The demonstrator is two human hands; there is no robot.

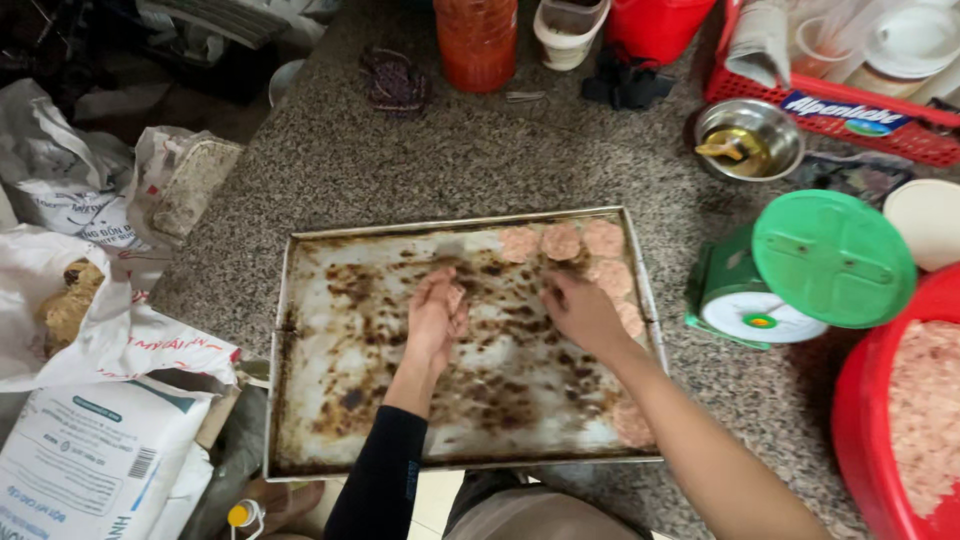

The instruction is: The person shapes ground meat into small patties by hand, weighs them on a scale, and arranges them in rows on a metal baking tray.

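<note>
A large, stained metal baking tray lies on the granite counter. Several pink, round meat patties sit along its far right corner and right side. My left hand, in a black sleeve, hovers over the middle of the tray with a pink patty cupped in its fingers. My right hand reaches onto the tray, fingertips pressing down beside the patties near the right edge. It holds nothing that I can see.
A green kitchen scale stands right of the tray, and a red basin of minced meat sits at the lower right. A small steel bowl, a red basket, jars and tubs line the back. Bags and sacks crowd the left.
</note>
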